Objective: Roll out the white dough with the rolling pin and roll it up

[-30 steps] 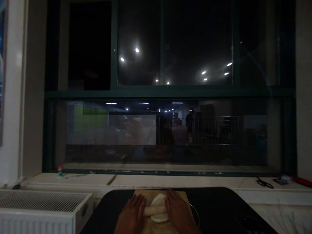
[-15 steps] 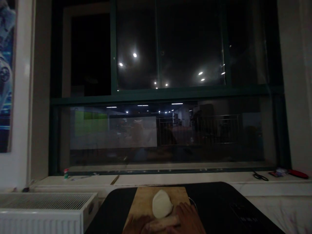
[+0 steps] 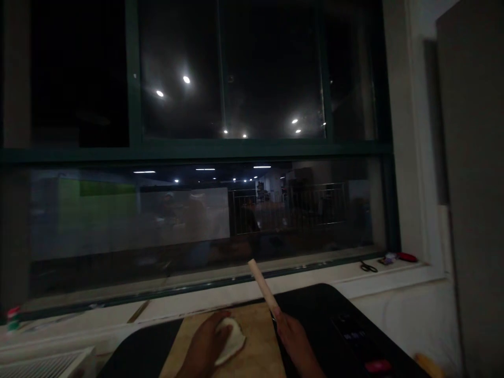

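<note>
A pale piece of dough (image 3: 233, 342) lies on a wooden board (image 3: 255, 346) on a dark table. My left hand (image 3: 205, 346) rests on the dough's left side, fingers over it. My right hand (image 3: 293, 341) grips one end of a light wooden rolling pin (image 3: 263, 287), which points up and away to the left, lifted off the board. The scene is dim.
The dark table (image 3: 338, 336) stands against a white windowsill (image 3: 220, 294) under a large dark window. Scissors (image 3: 368, 267) and a red object (image 3: 406, 257) lie on the sill at the right. A small red-capped bottle (image 3: 12, 318) is at far left; a radiator (image 3: 43, 362) is lower left.
The view has swung to the right. Both hands were rolling the pin over the dough; now my right hand has lifted the pin upright and my left hand lies on the dough.
</note>
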Demonstrator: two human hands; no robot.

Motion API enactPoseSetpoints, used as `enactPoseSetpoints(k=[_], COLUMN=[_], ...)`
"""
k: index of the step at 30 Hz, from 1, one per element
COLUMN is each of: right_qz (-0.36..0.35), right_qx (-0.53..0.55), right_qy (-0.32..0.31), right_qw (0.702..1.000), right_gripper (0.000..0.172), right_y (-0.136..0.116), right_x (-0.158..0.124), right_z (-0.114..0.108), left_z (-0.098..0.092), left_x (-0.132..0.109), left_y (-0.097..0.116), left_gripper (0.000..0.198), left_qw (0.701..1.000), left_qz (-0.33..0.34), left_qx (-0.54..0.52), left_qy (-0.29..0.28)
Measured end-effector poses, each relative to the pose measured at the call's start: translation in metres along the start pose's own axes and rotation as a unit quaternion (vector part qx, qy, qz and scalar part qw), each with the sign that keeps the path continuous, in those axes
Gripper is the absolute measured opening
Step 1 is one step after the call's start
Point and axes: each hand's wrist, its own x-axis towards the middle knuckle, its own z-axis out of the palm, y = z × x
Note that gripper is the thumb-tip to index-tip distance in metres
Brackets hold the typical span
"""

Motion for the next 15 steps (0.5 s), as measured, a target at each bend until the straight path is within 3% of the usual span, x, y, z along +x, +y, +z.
enactPoseSetpoints(k=[3,7,9,13,15], right_qz=[-0.006,0.005,0.002,-0.009,-0.019], right_qx=[-0.039,-0.077,-0.071,-0.065,-0.080], right_qy=[0.002,0.025,0.029,0.017,0.012], right_qw=[0.999,0.997,0.997,0.998,0.997], right_gripper=[0.081,0.074,0.070,0.064,0.061], right_y=[0.004,0.016,0.021,0.024,0.022], right_x=[0.000,0.005,0.007,0.007,0.004], right_z=[0.004,0.007,0.006,0.003,0.002], left_z=[0.009,0.011,0.013,0.017,0.017], left_x=[-0.006,-0.006,-0.005,-0.008,-0.012], left_y=[-0.003,-0.008,-0.011,-0.008,-0.003], left_gripper=[0.056,0.068,0.064,0.047,0.042], left_qw=[0.996,0.974,0.979,0.998,0.998], left_qz=[-0.034,-0.085,-0.075,-0.049,-0.024], left_qx=[-0.087,-0.200,-0.182,-0.041,-0.052], left_qy=[0.010,0.065,0.047,0.013,0.009])
